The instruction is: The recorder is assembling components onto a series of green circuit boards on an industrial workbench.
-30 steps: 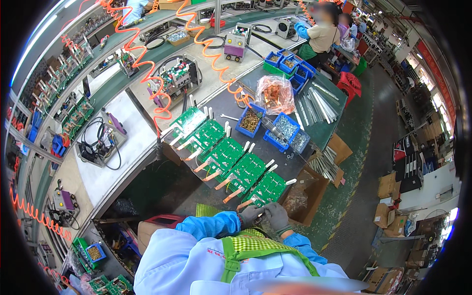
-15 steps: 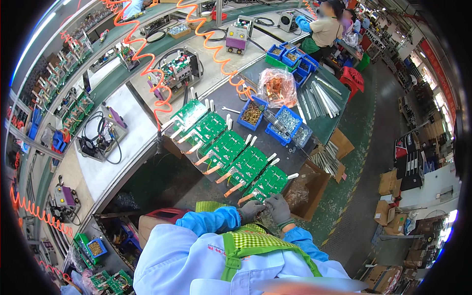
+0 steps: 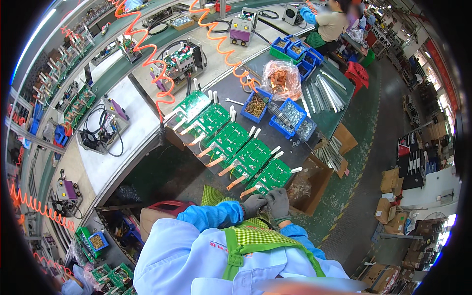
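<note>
- Now the person in the white coat and green checked apron has both gloved hands drawn in close to the chest, at the near end of the dark workbench [image 3: 231, 91].
- The left hand [image 3: 253, 205] is curled, fingers bent inward; what it grips, if anything, I cannot tell, since the fingers hide it.
- The right hand [image 3: 278, 202] sits just beside it, touching or nearly so, also half closed, its fingertips at the near edge of the nearest green circuit board [image 3: 272, 175]. Whether it pinches that board or only rests on it I cannot say.
- Compared with a second ago, the hands sit in much the same place by the end board; the view has tipped a little, so the row now reads further up the bench. That suggests the handling at this last board is ongoing, not finished.
- Five green boards lie in a slanted row along the bench, from the far board [image 3: 191, 104] down to the one at the hands, each with white and orange leads sticking out.
- Beyond the row, toward the far right corner, stand blue bins [image 3: 293, 114] of small metal parts and a clear bag of orange pieces [image 3: 280, 79].
- Orange coiled hoses [image 3: 223, 46] hang over the bench.
- Another worker [image 3: 330, 22] sits at the far end, well apart.
</note>
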Motion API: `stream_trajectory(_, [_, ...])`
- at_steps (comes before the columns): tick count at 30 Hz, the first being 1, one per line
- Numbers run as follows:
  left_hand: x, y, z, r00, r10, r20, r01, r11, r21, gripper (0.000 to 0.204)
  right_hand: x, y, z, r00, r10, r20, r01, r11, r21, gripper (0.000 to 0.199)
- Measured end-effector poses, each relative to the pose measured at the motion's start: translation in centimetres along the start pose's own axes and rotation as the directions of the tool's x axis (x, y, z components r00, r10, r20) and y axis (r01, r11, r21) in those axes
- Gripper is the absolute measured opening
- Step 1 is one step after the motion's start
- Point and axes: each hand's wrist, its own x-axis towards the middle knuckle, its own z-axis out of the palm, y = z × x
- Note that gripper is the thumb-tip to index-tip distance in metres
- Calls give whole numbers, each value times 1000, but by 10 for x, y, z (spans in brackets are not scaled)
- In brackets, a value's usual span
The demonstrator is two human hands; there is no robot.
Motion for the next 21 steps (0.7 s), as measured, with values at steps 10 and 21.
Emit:
stream_trajectory(10, [5, 8, -5, 999, 1, -35, -2, 999, -44, 13, 6, 10, -12, 970, 60, 234, -32, 992, -120, 24])
stream_trajectory(21, [6, 34, -5, 844, -521, 130, 408, 465, -786, 20, -1, 9, -26, 990, -18, 141, 0, 993, 121, 21])
